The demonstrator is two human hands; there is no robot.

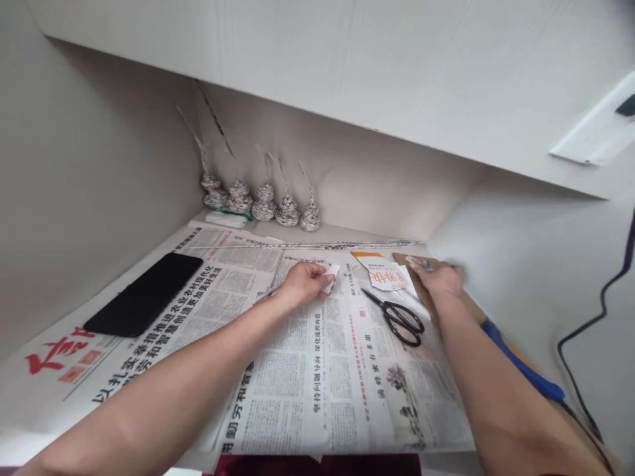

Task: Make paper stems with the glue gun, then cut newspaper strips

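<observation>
My left hand [303,283] is closed over the newspaper, pinching a small white piece of paper [332,272] between thumb and fingers. A thin dark-and-light strip shows beside its wrist. At the right, my right hand [440,279] is closed at a brown cardboard piece [427,291]; a small whitish thing shows at its fingertips, too small to name. Between my hands lie black-handled scissors [397,317], blades pointing up-left. Just beyond them rests a torn white paper with orange print [389,274].
Newspaper [288,370] covers the tabletop, with a black phone-like slab [146,294] at left. Several gourd-shaped woven paper pieces [264,205] stand at the back wall. Long paper sticks [342,244] lie before them. A blue-handled tool [526,367] and a cord [602,297] are at right.
</observation>
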